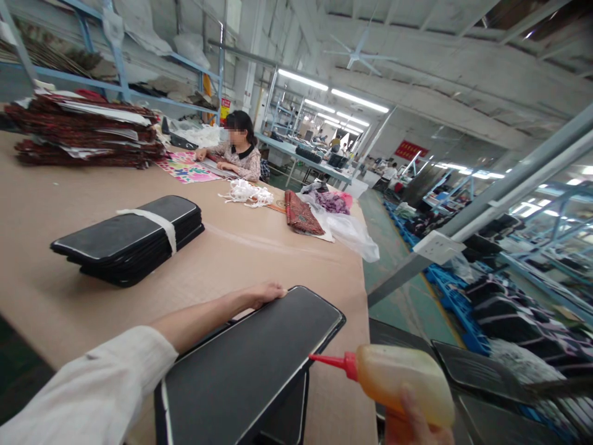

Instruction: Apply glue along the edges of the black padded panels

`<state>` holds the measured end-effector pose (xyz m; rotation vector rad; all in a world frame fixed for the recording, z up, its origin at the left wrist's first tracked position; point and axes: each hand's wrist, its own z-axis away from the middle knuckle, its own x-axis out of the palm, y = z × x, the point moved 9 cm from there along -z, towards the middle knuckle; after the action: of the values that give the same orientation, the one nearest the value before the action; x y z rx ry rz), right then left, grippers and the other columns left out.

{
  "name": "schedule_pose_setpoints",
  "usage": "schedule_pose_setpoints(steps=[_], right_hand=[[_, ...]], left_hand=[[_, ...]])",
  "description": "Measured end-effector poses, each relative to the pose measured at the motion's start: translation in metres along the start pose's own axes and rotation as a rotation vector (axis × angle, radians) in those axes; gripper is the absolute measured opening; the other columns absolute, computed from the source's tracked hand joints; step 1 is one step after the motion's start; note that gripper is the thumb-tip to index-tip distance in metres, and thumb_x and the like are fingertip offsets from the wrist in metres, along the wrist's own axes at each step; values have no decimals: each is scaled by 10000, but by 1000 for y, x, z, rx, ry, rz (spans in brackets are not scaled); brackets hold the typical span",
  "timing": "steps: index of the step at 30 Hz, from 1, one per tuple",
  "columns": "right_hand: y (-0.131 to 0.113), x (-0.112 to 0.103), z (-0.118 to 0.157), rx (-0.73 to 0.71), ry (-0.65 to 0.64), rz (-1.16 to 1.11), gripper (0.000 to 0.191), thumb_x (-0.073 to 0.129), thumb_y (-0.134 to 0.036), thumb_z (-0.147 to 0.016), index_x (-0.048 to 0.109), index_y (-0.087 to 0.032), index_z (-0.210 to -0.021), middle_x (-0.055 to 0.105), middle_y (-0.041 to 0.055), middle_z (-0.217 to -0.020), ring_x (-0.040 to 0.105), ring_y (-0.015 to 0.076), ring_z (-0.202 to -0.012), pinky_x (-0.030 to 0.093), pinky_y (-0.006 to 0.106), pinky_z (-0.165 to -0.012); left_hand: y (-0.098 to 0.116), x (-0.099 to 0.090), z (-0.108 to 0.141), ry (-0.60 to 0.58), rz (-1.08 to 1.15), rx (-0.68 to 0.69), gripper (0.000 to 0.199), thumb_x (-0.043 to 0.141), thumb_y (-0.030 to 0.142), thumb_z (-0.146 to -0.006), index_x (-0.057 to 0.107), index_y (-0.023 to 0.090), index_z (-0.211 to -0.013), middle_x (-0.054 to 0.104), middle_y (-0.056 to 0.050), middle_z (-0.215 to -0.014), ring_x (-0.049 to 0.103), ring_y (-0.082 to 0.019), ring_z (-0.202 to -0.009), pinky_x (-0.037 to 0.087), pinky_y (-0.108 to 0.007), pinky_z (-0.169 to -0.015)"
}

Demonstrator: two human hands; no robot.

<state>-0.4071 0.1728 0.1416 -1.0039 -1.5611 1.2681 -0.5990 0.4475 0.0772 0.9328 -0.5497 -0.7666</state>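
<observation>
My left hand (269,293) is closed on the far edge of a black rectangular panel (250,364) with rounded corners, thumb on top and fingers hidden beneath. A whitish line runs along the panel's border. Under it, part of another black panel (288,413) shows. In my right hand (412,420), at the lower right, is a translucent glue bottle (403,377) with amber liquid inside. Its red nozzle points left, and the tip is at the panel's right edge; whether it touches cannot be made out.
A strapped stack of black panels (127,238) lies to the left on the brown table (241,259). Farther back are a pile of dark red fabric (88,133), white strips (248,193) and folded patterned cloth (303,213). A person (241,151) sits across. A slanted metal post (463,225) stands right.
</observation>
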Motion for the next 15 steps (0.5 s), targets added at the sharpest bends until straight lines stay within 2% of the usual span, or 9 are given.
schedule_pose_setpoints(steps=[4,9,15], right_hand=[[0,1,-4,24,-30,19,335,744,-337,-569,602,-137,-798,608,32,-640,560,195,-574,488,316,-493],[0,4,-5,49,-46,-2,440,748,-377,-544,593,-134,-876,614,37,-683,577,222,-637,506,364,-550],[4,0,2,85,-26,66,357,758,-373,-530,602,-139,-750,593,29,-589,537,179,-524,460,291,-433]], left_hand=[[-1,-3,-4,23,-2,-7,199,476,190,-727,489,138,-535,452,32,-374,437,-97,-342,436,-224,-466],[0,-5,-6,44,-7,-12,206,480,167,-727,478,136,-524,444,36,-367,431,-95,-333,445,-230,-466],[2,-5,-8,64,-13,-17,210,510,176,-719,466,134,-517,455,34,-368,432,-92,-328,457,-241,-480]])
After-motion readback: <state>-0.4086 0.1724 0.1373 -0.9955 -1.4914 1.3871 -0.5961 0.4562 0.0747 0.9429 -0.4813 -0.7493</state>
